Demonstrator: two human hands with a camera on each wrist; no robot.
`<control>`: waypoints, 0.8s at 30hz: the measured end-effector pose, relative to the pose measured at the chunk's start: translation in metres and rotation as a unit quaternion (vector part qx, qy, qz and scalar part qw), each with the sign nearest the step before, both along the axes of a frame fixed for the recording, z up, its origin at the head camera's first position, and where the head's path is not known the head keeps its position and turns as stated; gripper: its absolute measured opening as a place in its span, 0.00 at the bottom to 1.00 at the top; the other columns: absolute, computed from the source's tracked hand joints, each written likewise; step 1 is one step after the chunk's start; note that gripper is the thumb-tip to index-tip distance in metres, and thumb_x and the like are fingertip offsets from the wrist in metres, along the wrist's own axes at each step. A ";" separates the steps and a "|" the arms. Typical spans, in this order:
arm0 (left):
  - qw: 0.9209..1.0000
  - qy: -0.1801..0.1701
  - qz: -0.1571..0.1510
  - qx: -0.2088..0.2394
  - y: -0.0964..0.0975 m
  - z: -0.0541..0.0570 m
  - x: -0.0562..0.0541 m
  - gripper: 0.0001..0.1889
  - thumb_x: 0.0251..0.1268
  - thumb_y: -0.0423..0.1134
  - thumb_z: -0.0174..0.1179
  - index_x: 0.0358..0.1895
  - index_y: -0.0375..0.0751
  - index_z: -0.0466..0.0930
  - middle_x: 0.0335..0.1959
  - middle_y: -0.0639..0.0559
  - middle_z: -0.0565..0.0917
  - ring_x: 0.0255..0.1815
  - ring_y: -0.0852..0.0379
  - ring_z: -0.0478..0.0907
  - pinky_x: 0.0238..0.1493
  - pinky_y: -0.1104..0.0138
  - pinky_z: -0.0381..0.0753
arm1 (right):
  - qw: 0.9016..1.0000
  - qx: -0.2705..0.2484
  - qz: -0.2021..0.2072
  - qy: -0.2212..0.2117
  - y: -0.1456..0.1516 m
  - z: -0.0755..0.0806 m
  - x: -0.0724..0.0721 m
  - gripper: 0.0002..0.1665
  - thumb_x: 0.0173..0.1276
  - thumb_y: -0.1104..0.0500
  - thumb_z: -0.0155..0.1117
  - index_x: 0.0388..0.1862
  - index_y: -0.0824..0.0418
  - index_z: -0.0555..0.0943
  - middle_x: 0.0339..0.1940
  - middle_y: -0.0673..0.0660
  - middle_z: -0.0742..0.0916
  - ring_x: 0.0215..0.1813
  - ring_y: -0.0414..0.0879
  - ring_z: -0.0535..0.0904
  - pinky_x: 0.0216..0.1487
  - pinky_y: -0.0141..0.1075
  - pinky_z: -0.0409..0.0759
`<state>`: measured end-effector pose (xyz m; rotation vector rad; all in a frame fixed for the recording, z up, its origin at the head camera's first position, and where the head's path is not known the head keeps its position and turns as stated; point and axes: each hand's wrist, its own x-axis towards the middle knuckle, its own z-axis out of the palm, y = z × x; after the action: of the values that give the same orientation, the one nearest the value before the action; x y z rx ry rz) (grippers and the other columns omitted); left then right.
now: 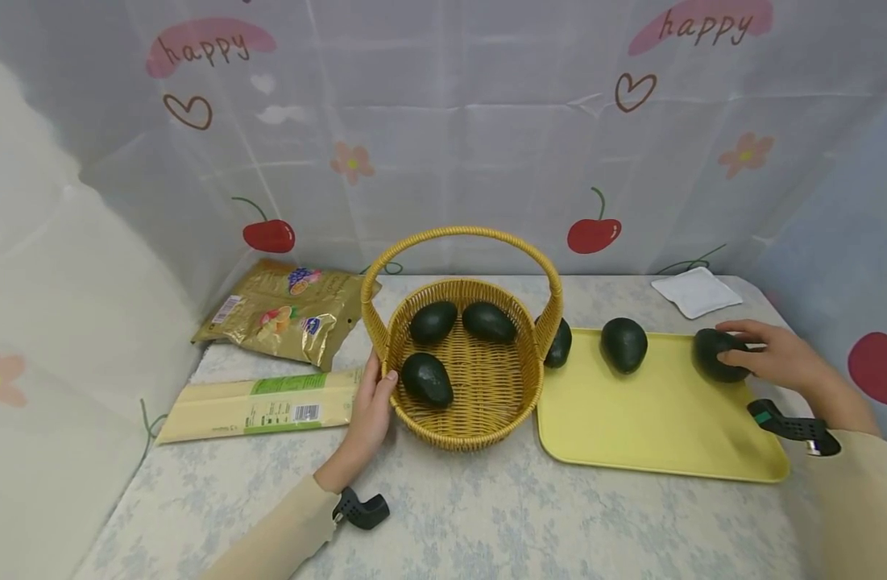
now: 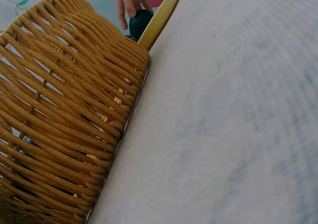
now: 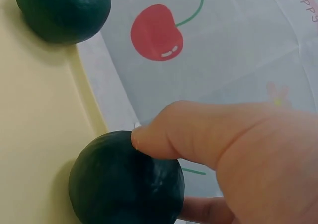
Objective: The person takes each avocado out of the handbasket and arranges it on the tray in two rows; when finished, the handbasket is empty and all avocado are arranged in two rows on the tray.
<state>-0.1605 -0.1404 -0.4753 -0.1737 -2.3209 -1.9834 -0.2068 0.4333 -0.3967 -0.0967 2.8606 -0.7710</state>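
Note:
My left hand (image 1: 373, 411) grips the near-left rim of a yellow woven basket (image 1: 463, 442) with a tall hoop handle, thumb over the edge. Inside lie three dark green avocados, one of them an avocado (image 1: 427, 379) close to that thumb. At the far right, my right hand (image 1: 780, 358) holds another avocado (image 1: 713, 364) at the back right corner of a yellow tray (image 1: 653, 427). In the right wrist view, the thumb lies on top of this avocado (image 3: 119, 184) and a finger shows behind it. The left wrist view shows the basket's woven side (image 2: 64, 105); the left fingers are hidden there.
Two more avocados are along the tray's back edge: a middle avocado (image 1: 623, 345) and a left avocado (image 1: 559, 345) partly behind the basket handle. Left of the basket lie a gold snack bag (image 1: 283, 314) and a long pale packet (image 1: 269, 407). A white packet (image 1: 697, 292) lies behind the tray.

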 end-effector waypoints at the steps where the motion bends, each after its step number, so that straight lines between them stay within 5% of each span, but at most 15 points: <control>1: 1.000 -0.001 0.002 0.000 0.000 0.000 0.000 0.34 0.84 0.42 0.40 0.85 0.51 0.37 0.86 0.51 0.45 0.86 0.51 0.43 0.84 0.51 0.49 | 1.000 0.000 0.000 0.000 0.000 0.000 0.000 0.36 0.74 0.56 0.61 0.71 0.76 0.64 0.64 0.88 0.68 0.61 0.82 0.69 0.40 0.50 0.87; 8: 1.000 -0.003 0.004 -0.004 0.000 -0.001 0.000 0.34 0.84 0.42 0.40 0.85 0.50 0.37 0.86 0.49 0.45 0.86 0.50 0.42 0.84 0.50 0.48 | 1.000 0.007 -0.009 0.000 0.002 0.004 -0.001 0.38 0.76 0.52 0.59 0.74 0.75 0.62 0.66 0.87 0.67 0.62 0.83 0.69 0.43 0.50 0.87; 15: 1.000 -0.008 -0.003 0.000 0.000 -0.001 0.000 0.34 0.85 0.43 0.40 0.85 0.51 0.37 0.86 0.52 0.44 0.87 0.51 0.41 0.84 0.50 0.47 | 1.000 0.030 -0.003 0.000 -0.002 0.017 0.002 0.38 0.77 0.52 0.57 0.75 0.75 0.60 0.67 0.86 0.66 0.62 0.85 0.67 0.56 0.74 0.73; 24: 1.000 -0.004 -0.004 0.004 0.000 0.001 0.001 0.34 0.85 0.42 0.40 0.85 0.51 0.37 0.86 0.51 0.44 0.86 0.52 0.42 0.84 0.51 0.48 | 0.999 0.047 0.011 0.006 -0.013 0.034 0.005 0.39 0.78 0.50 0.56 0.76 0.73 0.60 0.68 0.85 0.66 0.64 0.84 0.67 0.57 0.75 0.72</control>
<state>-0.1597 -0.1403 -0.4746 -0.1743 -2.3201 -2.0009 -0.2021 0.4199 -0.3627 -0.1194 2.8977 -0.6321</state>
